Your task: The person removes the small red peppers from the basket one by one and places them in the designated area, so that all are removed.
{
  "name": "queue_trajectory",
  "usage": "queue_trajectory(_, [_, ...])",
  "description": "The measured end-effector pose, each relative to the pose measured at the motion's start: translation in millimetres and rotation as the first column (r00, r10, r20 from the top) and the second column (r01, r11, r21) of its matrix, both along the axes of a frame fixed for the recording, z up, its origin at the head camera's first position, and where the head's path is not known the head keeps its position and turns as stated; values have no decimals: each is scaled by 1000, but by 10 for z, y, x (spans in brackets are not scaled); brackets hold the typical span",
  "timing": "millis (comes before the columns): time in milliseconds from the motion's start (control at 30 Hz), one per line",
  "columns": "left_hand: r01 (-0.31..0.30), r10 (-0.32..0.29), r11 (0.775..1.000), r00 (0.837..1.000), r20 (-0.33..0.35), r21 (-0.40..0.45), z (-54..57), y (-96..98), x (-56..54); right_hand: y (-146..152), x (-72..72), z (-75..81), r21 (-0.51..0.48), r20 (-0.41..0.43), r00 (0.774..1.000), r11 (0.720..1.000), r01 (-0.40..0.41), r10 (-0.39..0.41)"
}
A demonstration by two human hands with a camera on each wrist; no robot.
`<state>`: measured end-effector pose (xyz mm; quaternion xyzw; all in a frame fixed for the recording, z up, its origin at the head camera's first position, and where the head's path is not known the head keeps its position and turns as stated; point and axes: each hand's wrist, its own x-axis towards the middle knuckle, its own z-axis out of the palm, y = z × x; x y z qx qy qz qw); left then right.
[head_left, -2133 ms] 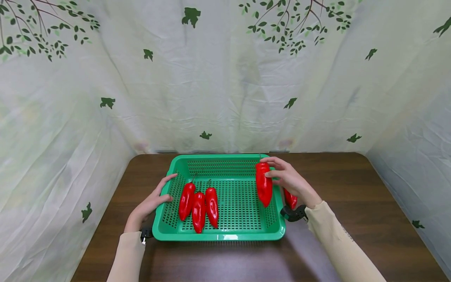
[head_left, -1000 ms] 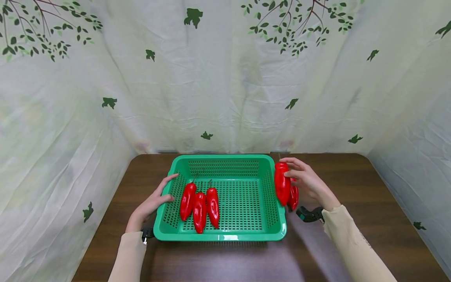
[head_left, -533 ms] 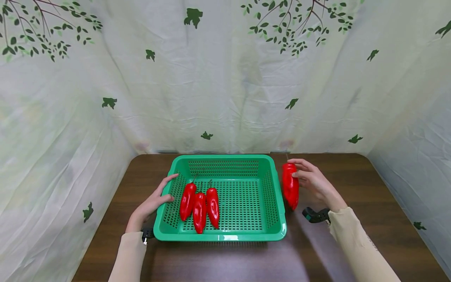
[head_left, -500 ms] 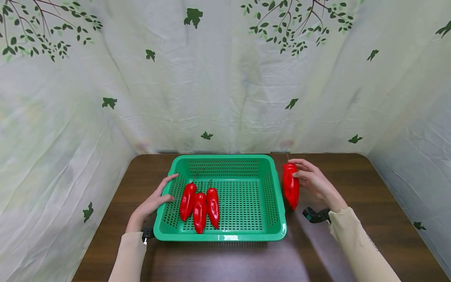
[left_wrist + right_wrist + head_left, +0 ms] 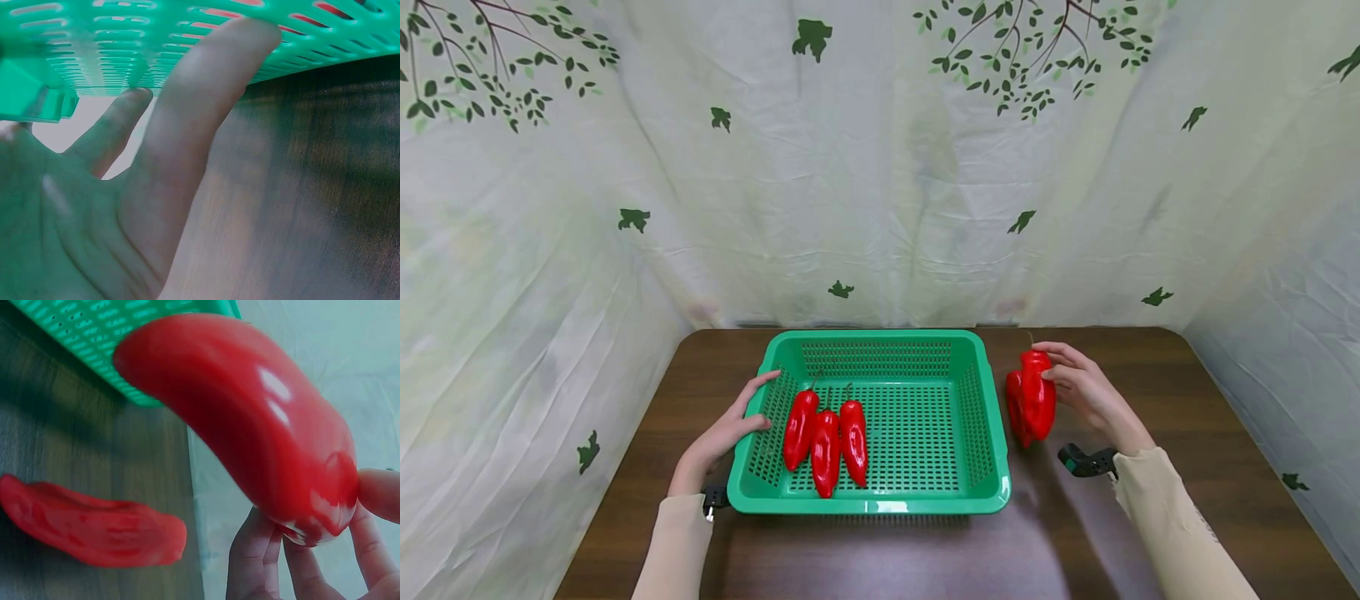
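My right hand (image 5: 1093, 396) pinches a glossy red chili pepper (image 5: 1039, 398) by its stem end, to the right of the green basket (image 5: 868, 505). In the right wrist view this held pepper (image 5: 250, 419) is raised above the table, its tip toward the basket. A second red pepper (image 5: 1015, 408) lies on the table between it and the basket, partly hidden in the head view. My left hand (image 5: 718, 435) rests at the basket's left side with thumb and fingers spread. In the left wrist view the thumb (image 5: 187, 125) lies against the slotted wall. Three red peppers (image 5: 825, 454) lie inside, to the left.
The basket stands on a dark wooden table (image 5: 1150, 400). A pale cloth (image 5: 880, 167) printed with leaves hangs behind and at both sides of the table. A black wrist camera (image 5: 1086, 461) sits on my right wrist, close to the tabletop.
My right hand has carried its pepper from above the basket's right part out past the rim, then over and to the right of the pepper on the table. My left hand has stayed put.
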<state>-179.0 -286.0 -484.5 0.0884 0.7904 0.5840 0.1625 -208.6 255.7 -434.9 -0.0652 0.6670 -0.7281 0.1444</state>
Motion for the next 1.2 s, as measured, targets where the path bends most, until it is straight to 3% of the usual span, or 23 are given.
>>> queue_trajectory(933, [-16,16,1000,1000,14,-10,28,19,13,259,43,-179,-5,40,998,998,55,-54])
queue_trajectory(1200, [-14,14,1000,1000,10,-10,24,17,17,312,18,-297,-20,48,996,997,73,-72])
